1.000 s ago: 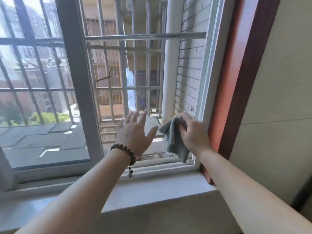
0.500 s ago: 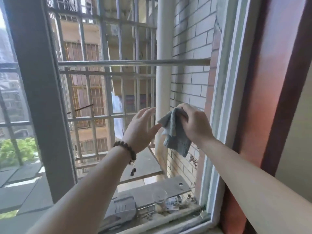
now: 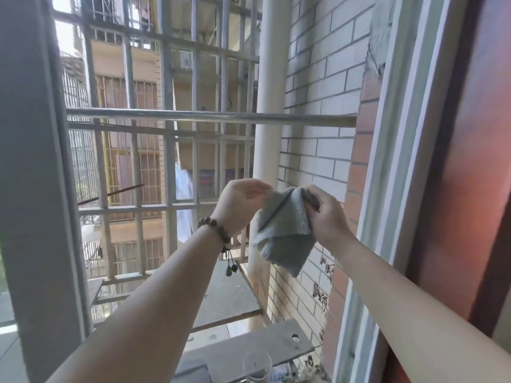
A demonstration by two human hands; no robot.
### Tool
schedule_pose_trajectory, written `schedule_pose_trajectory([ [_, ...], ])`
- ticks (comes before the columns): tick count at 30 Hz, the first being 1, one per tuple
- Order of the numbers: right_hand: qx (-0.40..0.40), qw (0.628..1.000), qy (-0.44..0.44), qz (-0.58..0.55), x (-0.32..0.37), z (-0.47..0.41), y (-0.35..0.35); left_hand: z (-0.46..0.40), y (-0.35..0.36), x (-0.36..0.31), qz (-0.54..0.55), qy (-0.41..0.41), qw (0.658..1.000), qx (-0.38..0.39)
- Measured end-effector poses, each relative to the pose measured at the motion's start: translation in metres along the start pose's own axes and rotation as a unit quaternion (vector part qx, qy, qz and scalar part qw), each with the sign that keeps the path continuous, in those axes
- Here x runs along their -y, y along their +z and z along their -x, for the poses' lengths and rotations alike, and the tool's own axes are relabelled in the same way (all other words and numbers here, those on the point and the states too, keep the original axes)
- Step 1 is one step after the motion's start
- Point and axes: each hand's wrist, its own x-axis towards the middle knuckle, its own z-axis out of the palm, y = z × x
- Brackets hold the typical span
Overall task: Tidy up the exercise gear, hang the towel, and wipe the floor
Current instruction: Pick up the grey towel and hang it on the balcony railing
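A small grey-blue towel (image 3: 284, 230) hangs folded between both hands, held out through the open window. My left hand (image 3: 240, 207), with a bead bracelet on the wrist, pinches its upper left edge. My right hand (image 3: 327, 217) grips its upper right corner. A horizontal metal rail (image 3: 210, 117) crosses the opening well above the towel, running from the grey window frame to the brick wall.
A metal security grille (image 3: 193, 150) closes off the outside. A white drainpipe (image 3: 269, 78) runs down beside the brick wall (image 3: 318, 106). A grey window post (image 3: 36, 189) stands at left, a red-brown frame (image 3: 475, 161) at right. A glass cup (image 3: 257, 364) sits on slabs below.
My left hand, open beside the towel before, has closed on its left edge. The view has tilted up and closer to the window; the sill is out of sight.
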Motion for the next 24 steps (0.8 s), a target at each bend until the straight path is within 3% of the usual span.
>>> schedule_pose_trajectory([
  [5, 0.09, 0.993, 0.048, 0.059, -0.019, -0.016, -0.004, -0.026, -0.001, -0.008, -0.026, -0.05, 0.998, 0.01],
  [8, 0.214, 0.937, 0.06, 0.268, -0.017, -0.024, -0.012, -0.034, -0.003, -0.012, -0.062, -0.057, 0.996, 0.013],
  [10, 0.22, 0.911, 0.025, 0.347, -0.011, -0.028, -0.012, -0.039, -0.005, -0.015, -0.052, -0.063, 0.997, 0.012],
  [12, 0.146, 0.944, 0.013, 0.294, 0.002, -0.028, -0.006, -0.043, -0.007, -0.016, -0.032, -0.074, 0.997, 0.013],
  [15, 0.021, 0.993, 0.009, 0.119, 0.02, -0.028, 0.007, -0.048, -0.01, -0.018, -0.017, -0.09, 0.996, 0.015],
  [17, 0.052, 0.997, 0.05, 0.039, 0.033, -0.028, 0.012, -0.048, -0.011, -0.019, -0.02, -0.09, 0.995, 0.027],
  [20, 0.127, 0.984, 0.078, 0.102, 0.031, -0.029, 0.017, -0.048, -0.014, -0.018, -0.034, -0.072, 0.996, 0.034],
  [24, 0.1, 0.985, 0.078, 0.121, 0.025, -0.034, 0.016, -0.048, -0.024, -0.007, -0.049, -0.071, 0.996, 0.025],
])
